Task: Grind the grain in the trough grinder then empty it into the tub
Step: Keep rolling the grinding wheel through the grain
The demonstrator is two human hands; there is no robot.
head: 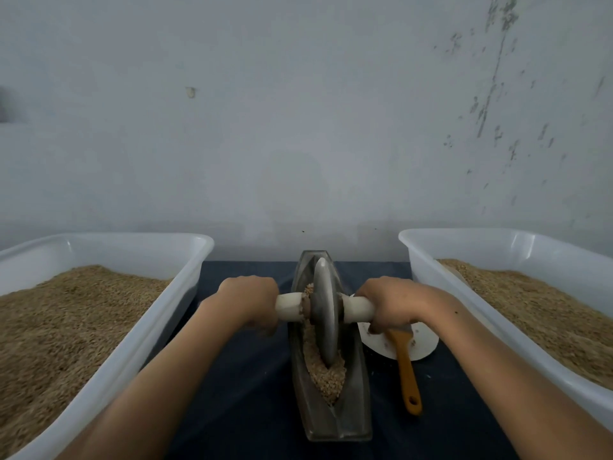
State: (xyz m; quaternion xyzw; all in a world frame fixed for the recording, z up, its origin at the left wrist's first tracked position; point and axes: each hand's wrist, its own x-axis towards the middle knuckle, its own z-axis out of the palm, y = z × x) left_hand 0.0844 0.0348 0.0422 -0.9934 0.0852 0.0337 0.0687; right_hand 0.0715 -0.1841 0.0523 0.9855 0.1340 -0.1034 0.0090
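Note:
A grey boat-shaped trough grinder (353, 410) lies lengthwise on the dark cloth in the middle. Crushed grain (326, 376) fills its groove. A grey grinding wheel (326, 310) stands upright in the groove on a pale wooden axle (360, 308). My left hand (250, 302) grips the axle's left end, and my right hand (393, 302) grips its right end. A white tub (185, 277) of grain stands at the left, and a second white tub (428, 277) of grain at the right.
A white plate (424, 343) lies right of the trough, with an orange-handled brush (408, 376) across it. The dark blue cloth (238, 393) covers the table between the tubs. A pale, scuffed wall (298, 127) rises just behind.

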